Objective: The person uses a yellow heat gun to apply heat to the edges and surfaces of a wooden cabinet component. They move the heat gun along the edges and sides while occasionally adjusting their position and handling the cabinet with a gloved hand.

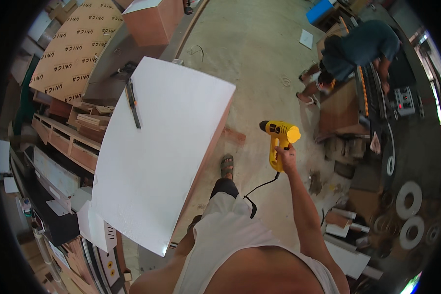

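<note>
My right hand [288,158] is wrapped round the handle of a yellow heat gun [278,128] with a black nozzle, held in the air right of the white-topped panel. The nozzle points left, and a dark cord [260,187] hangs from the handle's lower end. To my left lies the large white panel [157,157], its side edge brown. On its far left part rests a slim dark tool [133,104] with an orange spot, possibly a utility knife. My left arm [183,245] reaches down beside the panel's near corner; its fingers are hidden.
Far right, a person [360,46] bends over an edge-banding machine [365,93]. Rolls of banding [409,200] and offcuts [348,257] lie at right. Wooden drawer frames [66,139] and a printed board [78,46] stand left, a brown box [152,22] beyond the panel.
</note>
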Demonstrator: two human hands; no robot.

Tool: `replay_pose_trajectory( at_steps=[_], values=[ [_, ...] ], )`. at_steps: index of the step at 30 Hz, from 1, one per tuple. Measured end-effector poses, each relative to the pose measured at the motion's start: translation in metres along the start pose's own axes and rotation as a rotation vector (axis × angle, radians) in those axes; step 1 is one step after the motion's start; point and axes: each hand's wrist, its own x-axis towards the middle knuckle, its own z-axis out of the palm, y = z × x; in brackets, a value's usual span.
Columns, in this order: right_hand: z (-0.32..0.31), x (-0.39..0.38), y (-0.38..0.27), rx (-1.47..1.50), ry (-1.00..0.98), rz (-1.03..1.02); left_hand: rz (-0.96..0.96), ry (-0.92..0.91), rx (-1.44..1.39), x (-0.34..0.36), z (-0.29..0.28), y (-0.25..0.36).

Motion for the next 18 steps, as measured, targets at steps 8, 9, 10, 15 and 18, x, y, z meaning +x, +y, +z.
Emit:
replay_pose_trajectory(
  at_steps=[8, 9, 10, 15, 18],
  values=[
    [0.043, 0.106, -0.043, 0.063, -0.195, 0.025, -0.018, 0.104, -0.125, -0.006, -0.025, 0.089],
    [0.044, 0.121, -0.049, 0.079, -0.235, 0.043, -0.027, 0.116, -0.138, -0.006, -0.024, 0.095],
    [0.042, 0.132, -0.058, 0.081, -0.275, 0.079, -0.038, 0.123, -0.135, -0.009, -0.026, 0.099],
    [0.035, 0.179, -0.095, 0.239, -0.477, 0.238, -0.086, 0.152, -0.149, -0.005, -0.02, 0.132],
    [0.027, 0.218, -0.117, 0.242, -0.669, 0.289, -0.092, 0.214, -0.169, 0.008, -0.018, 0.166]
  ],
)
